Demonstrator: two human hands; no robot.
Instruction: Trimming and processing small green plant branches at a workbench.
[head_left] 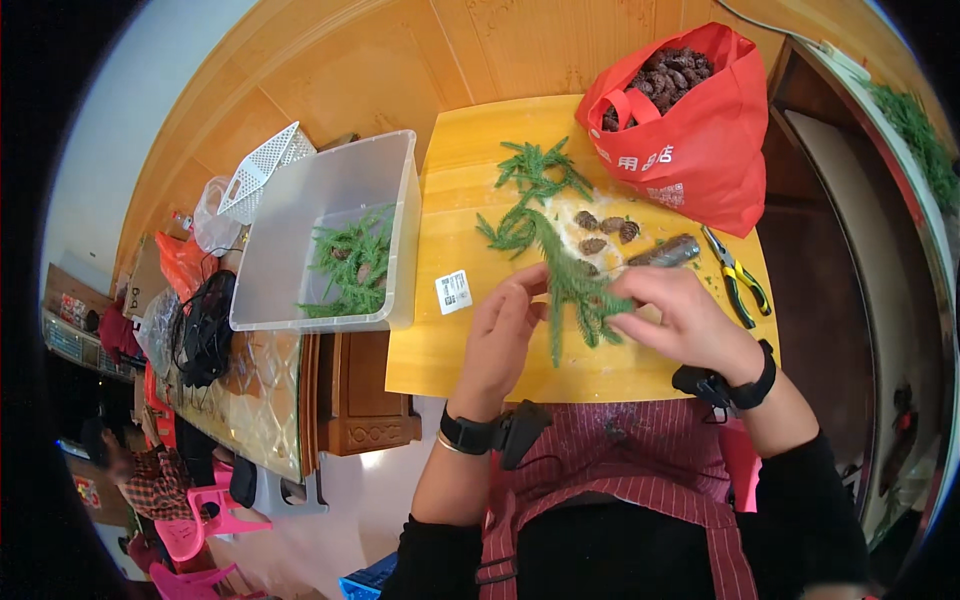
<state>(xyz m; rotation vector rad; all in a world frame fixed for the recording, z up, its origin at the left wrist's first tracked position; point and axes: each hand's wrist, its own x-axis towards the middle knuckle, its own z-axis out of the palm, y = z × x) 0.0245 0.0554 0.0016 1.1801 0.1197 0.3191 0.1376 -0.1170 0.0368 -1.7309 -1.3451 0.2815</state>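
Yellow and smooth-topped, the table [420, 365] spreads just ahead of a striped apron [650, 490]; over its near part the right hand [685, 315] pinches a green sprig [572, 280] between thumb and fingers, while the left hand [505, 325] sits with fingers curled beside that sprig, though whether it grips a stem I cannot tell; the step in hand looks to be arranging or joining greenery, and the next move seems to call for one hand steadying the stem while the other works with a light, fine pinch. Just beyond lie loose pine cones [592, 246] on a whitish patch, a dark cylinder [668, 252] and yellow-and-black pliers [738, 280] to their right; a white label [453, 291] lies to the left, more sprigs [545, 170] farther up; a red bag [700, 150] of cones stands at the far right; a translucent box [402, 250] at the left holds further greenery [345, 265]; past it come a white basket [265, 170], a panelled wall [380, 70] and, far left, another person [160, 490] by a pink chair [182, 540].
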